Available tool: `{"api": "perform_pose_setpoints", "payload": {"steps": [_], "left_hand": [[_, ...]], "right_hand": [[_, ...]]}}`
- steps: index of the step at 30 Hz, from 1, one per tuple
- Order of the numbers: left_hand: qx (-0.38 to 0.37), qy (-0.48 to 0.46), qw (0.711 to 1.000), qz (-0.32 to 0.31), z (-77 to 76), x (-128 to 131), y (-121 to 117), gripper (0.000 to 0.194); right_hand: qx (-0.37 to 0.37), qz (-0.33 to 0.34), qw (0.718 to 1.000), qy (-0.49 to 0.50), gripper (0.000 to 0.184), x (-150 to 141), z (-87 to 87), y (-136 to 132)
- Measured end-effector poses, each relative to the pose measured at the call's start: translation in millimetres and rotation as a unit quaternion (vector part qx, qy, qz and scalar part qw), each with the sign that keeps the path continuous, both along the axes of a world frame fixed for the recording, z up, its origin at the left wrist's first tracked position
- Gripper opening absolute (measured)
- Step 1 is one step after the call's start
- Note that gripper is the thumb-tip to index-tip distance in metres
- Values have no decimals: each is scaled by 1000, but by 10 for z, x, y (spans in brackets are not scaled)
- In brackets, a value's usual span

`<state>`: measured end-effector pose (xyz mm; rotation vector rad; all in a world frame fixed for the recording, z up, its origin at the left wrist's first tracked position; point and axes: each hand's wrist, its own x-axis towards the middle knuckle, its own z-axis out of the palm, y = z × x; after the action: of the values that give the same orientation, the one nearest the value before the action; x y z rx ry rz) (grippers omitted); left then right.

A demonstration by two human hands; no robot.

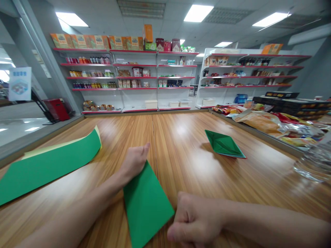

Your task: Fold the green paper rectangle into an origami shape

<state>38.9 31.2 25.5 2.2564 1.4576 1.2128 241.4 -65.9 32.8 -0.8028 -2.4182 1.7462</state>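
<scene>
A folded sheet of green paper (148, 203) lies on the table in front of me, one corner pointing away. My left hand (136, 159) is closed on its far corner, the fingers curled and the thumb raised. At the right corner of the sheet is my right hand (195, 218), closed in a loose fist, with its knuckles beside or just touching the paper edge; I see nothing inside it. Further right on the table rests a folded green paper shape (224, 144) with creases and a thin red and blue edge.
A stack of long green and pale yellow paper (57, 160) curls up at the left. Snack bags (261, 122) and black boxes (292, 103) line the right side. A clear plastic container (314, 162) stands near the right edge. Stocked shelves (137, 88) rise beyond the wooden table (181, 155).
</scene>
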Motion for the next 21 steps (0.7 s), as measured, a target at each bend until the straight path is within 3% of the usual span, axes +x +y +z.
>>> {"api": "perform_pose_setpoints", "payload": {"steps": [2,4,8,9,12,15,21], "left_hand": [[10,-20,999,48,20,-146,118,52],[9,-25,998,61,33,-201,163,52],[-11,-13,1000,26,32,-13,30,53],[-15,-9,1000,15,27,72,-33,53],[-31,13,999,-35,2,324,-231,52],[-49,68,991,-100,-19,480,-374,51],[-23,97,988,-121,2,486,-445,51]], "right_hand": [[41,12,999,22,54,15,0,-17],[-10,-7,999,37,60,37,-67,52],[15,-190,970,154,74,59,-260,295],[14,-206,966,154,74,53,-288,337],[15,-194,971,142,70,14,-298,370],[84,-164,976,116,65,-13,-262,326],[182,-84,977,78,61,-5,-206,253]]}}
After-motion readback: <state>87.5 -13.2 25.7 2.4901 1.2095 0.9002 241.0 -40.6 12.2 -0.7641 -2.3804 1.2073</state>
